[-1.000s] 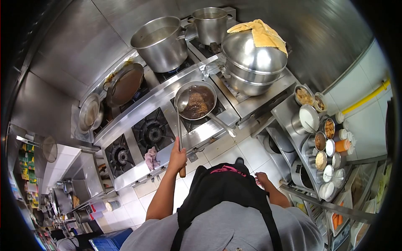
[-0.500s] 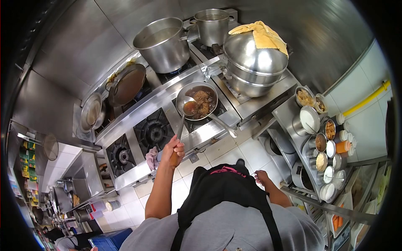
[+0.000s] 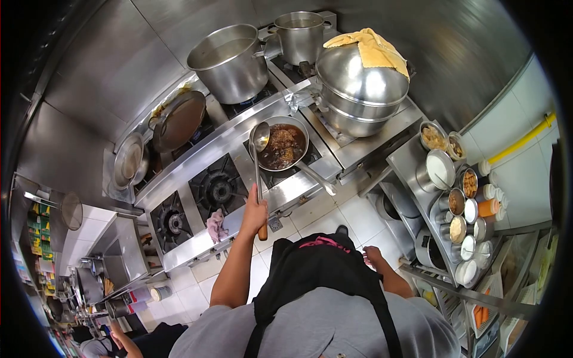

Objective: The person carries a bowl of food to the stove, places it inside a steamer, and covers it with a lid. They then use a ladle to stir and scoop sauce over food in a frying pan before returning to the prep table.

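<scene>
My left hand (image 3: 255, 215) is closed round the wooden-ended handle of a ladle (image 3: 258, 173). The ladle's bowl is over the left rim of a frying pan (image 3: 305, 143), tilted, with a little brown liquid showing. Browned pieces of food (image 3: 285, 143) lie in dark bubbling sauce inside that pan. It sits on a front burner, its handle pointing toward me, with no hand on it. My right hand (image 3: 375, 258) hangs low beside my apron (image 3: 325, 262), fingers curled. Whether it holds anything is hidden.
Behind the pan stand a big pot (image 3: 230, 71), a smaller pot (image 3: 298, 42) and a domed steamer (image 3: 362, 83) under a yellow cloth (image 3: 376, 48). A pink rag (image 3: 216, 225) hangs at the stove edge. Seasoning containers (image 3: 458, 230) crowd the right shelf. Another person's hand (image 3: 122, 340) shows lower left.
The ladle bowl, earlier filled with sauce over the pan, has moved left to the rim and mostly emptied. My left hand shifted slightly right. A blue crate at lower left is gone from view.
</scene>
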The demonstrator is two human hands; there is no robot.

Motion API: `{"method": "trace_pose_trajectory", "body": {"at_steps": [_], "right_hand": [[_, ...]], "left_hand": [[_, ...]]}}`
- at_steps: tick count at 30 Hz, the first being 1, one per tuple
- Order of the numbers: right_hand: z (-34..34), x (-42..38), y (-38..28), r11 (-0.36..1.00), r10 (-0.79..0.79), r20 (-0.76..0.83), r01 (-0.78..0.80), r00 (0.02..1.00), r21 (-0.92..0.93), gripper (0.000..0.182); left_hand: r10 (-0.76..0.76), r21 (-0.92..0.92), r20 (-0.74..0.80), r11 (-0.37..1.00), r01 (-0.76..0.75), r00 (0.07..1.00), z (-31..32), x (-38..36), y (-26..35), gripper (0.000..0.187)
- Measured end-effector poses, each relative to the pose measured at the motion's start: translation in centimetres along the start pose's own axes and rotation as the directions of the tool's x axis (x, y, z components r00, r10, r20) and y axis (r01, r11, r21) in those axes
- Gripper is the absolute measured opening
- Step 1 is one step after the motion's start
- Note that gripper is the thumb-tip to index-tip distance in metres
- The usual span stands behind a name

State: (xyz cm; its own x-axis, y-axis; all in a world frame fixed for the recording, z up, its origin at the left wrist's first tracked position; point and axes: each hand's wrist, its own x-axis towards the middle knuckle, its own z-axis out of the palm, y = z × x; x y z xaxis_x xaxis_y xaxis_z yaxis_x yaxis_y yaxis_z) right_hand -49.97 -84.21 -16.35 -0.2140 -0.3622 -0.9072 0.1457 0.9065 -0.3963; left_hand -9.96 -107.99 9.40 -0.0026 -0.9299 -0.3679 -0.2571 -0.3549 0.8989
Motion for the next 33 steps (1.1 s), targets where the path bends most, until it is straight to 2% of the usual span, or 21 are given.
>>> {"method": "trace_pose_trajectory", "body": {"at_steps": [2, 4, 6, 8, 9, 10, 11, 12, 14, 16, 18, 19, 21, 22, 24, 25, 27, 31, 33], "right_hand": [[0.3, 0.0, 0.1, 1.000, -0.012, 0.004, 0.012, 1.000, 0.002, 0.018], [0.3, -0.1, 0.2, 1.000, 0.002, -0.014, -0.002, 1.000, -0.005, 0.018], [0.4, -0.3, 0.1, 1.000, 0.018, 0.001, -0.018, 1.000, -0.020, 0.018], [0.4, 0.7, 0.9, 1.000, -0.014, 0.059, 0.014, 0.998, 0.004, 0.019], [0.2, 1.2, 1.0, 1.000, -0.015, 0.061, 0.016, 0.998, -0.007, 0.019], [0.3, 1.1, 0.6, 1.000, 0.000, 0.045, 0.001, 0.999, -0.013, 0.020], [0.3, 0.9, 0.3, 1.000, 0.015, 0.029, -0.014, 0.999, -0.018, 0.020], [0.2, 0.7, 0.0, 1.000, 0.014, 0.029, -0.014, 0.999, -0.020, 0.020], [0.1, 0.6, -0.6, 0.999, -0.002, 0.022, 0.003, 1.000, -0.042, 0.021], [0.2, 0.5, -1.1, 0.999, 0.013, 0.016, -0.012, 1.000, -0.039, 0.021], [0.1, 0.6, -1.4, 0.999, -0.008, 0.035, 0.009, 0.999, -0.035, 0.021], [0.1, 0.5, -1.6, 0.999, -0.010, 0.034, 0.011, 0.999, -0.041, 0.021], [0.4, 0.3, -1.8, 1.000, 0.000, 0.041, 0.001, 0.999, -0.026, 0.021], [0.5, 0.2, -1.8, 1.000, -0.001, 0.039, 0.002, 0.999, -0.027, 0.021], [0.4, 0.0, -1.7, 1.000, -0.002, 0.029, 0.003, 1.000, -0.012, 0.019], [0.3, -0.2, -1.5, 1.000, -0.001, 0.025, 0.001, 1.000, -0.008, 0.019], [0.2, -0.4, -1.3, 1.000, -0.005, -0.001, 0.005, 1.000, -0.023, 0.018], [-0.4, -0.4, 0.0, 1.000, 0.031, -0.019, -0.031, 0.999, 0.003, 0.018], [-0.6, -0.5, 0.6, 0.999, 0.030, -0.010, -0.030, 1.000, 0.017, 0.019]], "left_hand": [[0.053, 0.045, -0.027, 0.998, -0.052, 0.998, 0.2, -0.3, -1.3, 0.068], [-0.083, -0.052, -0.002, 0.995, 0.083, 0.997, 0.4, -1.2, -2.0, 0.067], [-0.090, -0.076, 0.009, 0.993, 0.091, 0.996, 0.4, -1.1, -2.8, 0.070], [-0.189, -0.329, 0.084, 0.921, 0.207, 0.978, 0.2, -1.6, -2.4, 0.066], [-0.191, -0.338, 0.077, 0.918, 0.206, 0.978, -0.4, -1.7, -2.2, 0.066], [-0.214, -0.582, 0.186, 0.762, 0.283, 0.959, -1.2, -1.6, -1.2, 0.060], [-0.201, -0.764, 0.297, 0.537, 0.358, 0.934, -1.7, -1.6, -0.3, 0.054], [-0.201, -0.765, 0.295, 0.536, 0.357, 0.934, -1.9, -1.7, 0.4, 0.054], [-0.212, -0.796, 0.298, 0.482, 0.365, 0.931, -2.2, -1.8, 1.5, 0.043], [-0.198, -0.778, 0.316, 0.506, 0.373, 0.928, -2.3, -1.0, 1.7, 0.047], [-0.205, -0.686, 0.290, 0.637, 0.352, 0.935, -1.9, 0.0, 2.2, 0.057], [-0.203, -0.690, 0.288, 0.634, 0.350, 0.936, -1.6, 0.4, 2.4, 0.057], [-0.202, -0.540, 0.213, 0.791, 0.287, 0.956, -0.9, 1.0, 2.8, 0.066], [-0.201, -0.541, 0.214, 0.791, 0.287, 0.956, -0.6, 1.0, 2.7, 0.066], [-0.105, -0.257, 0.084, 0.959, 0.124, 0.991, 0.2, 1.0, 2.2, 0.069], [-0.105, -0.255, 0.090, 0.959, 0.125, 0.990, 0.3, 1.1, 1.7, 0.069], [0.000, -0.038, 0.024, 0.999, 0.001, 1.000, 0.1, 0.9, 0.3, 0.069], [0.013, 0.016, 0.011, 1.000, -0.013, 1.000, 0.1, -0.7, -2.1, 0.069], [-0.093, -0.029, 0.009, 0.995, 0.093, 0.996, 0.3, -1.3, -3.0, 0.070]]}}
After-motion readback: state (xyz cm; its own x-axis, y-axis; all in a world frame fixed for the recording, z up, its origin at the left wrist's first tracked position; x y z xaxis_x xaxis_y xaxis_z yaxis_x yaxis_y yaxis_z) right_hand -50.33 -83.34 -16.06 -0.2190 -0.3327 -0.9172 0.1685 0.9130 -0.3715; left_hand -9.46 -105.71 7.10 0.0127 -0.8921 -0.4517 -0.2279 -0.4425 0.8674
